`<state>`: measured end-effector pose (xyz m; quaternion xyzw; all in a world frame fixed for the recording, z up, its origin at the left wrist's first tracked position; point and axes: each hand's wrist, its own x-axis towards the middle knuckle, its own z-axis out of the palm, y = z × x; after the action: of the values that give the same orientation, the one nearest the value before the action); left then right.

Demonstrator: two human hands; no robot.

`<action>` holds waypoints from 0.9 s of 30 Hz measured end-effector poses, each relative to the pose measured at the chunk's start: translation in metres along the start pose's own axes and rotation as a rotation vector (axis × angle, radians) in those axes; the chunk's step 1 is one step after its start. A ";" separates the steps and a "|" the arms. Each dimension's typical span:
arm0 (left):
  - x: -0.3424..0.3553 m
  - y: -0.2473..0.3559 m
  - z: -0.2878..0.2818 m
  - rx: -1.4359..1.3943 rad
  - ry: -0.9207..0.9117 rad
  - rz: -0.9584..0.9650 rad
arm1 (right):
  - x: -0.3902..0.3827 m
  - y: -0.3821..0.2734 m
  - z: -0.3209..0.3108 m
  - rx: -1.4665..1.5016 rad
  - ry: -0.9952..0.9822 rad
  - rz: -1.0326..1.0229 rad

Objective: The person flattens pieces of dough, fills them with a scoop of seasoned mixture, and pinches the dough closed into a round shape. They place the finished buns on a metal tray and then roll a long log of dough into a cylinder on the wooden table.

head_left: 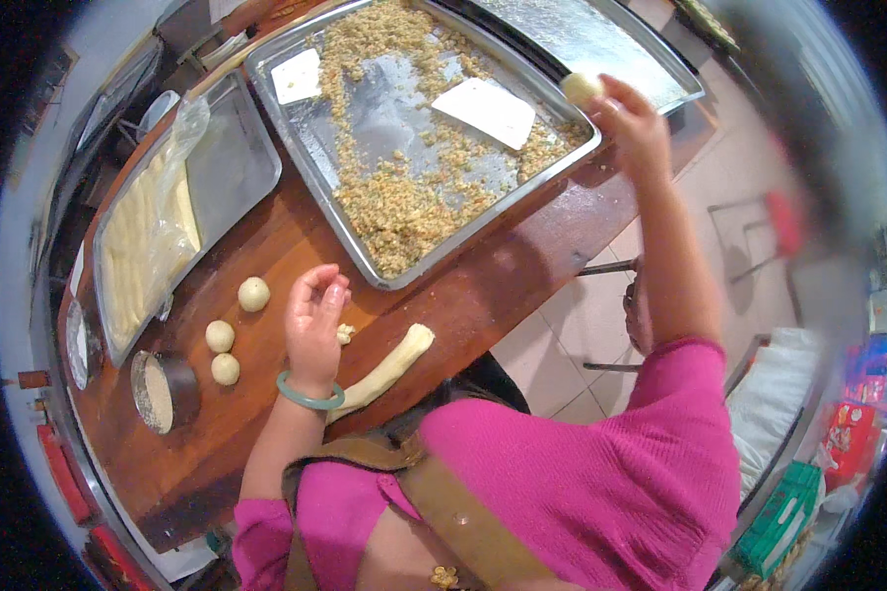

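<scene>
The right hand point(633, 120) pinches a soft, easily dented dough ball point(580, 88) lightly in its fingers over the filling tray point(384, 271), while the left hand point(313, 325) hovers half-curled, empty, above the desk point(266, 246).

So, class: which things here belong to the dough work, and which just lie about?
In use: right hand with dough ball; left hand; dough log; filling tray.
Lying about: three dough balls; round tin; chair.

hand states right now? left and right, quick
Left hand: open, fingers loosely curled, holding nothing, raised above the dough log on the wooden table.
Right hand: closed on a dough ball, over the filling tray's far edge.
</scene>
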<state>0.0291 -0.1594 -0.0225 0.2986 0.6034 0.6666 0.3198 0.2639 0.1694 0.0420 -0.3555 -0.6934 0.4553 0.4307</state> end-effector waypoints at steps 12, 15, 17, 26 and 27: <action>-0.012 -0.004 -0.025 0.369 0.056 0.086 | 0.139 0.132 -0.027 -1.298 -0.190 0.028; -0.010 0.004 -0.034 0.587 0.020 0.230 | 0.161 0.125 -0.009 -0.774 -0.265 -0.004; -0.029 -0.002 -0.038 0.593 0.048 0.183 | 0.151 0.103 0.041 -0.444 -0.402 -0.057; -0.041 0.005 -0.143 1.240 0.426 0.321 | -0.097 -0.019 0.336 -0.392 -0.928 -0.858; -0.041 0.008 -0.149 1.284 0.416 0.227 | -0.107 -0.037 0.345 -0.486 -1.000 -0.853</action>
<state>-0.0630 -0.2832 -0.0290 0.3561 0.8931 0.2497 -0.1150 -0.0175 -0.0502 -0.0263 0.1134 -0.9695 0.1876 0.1093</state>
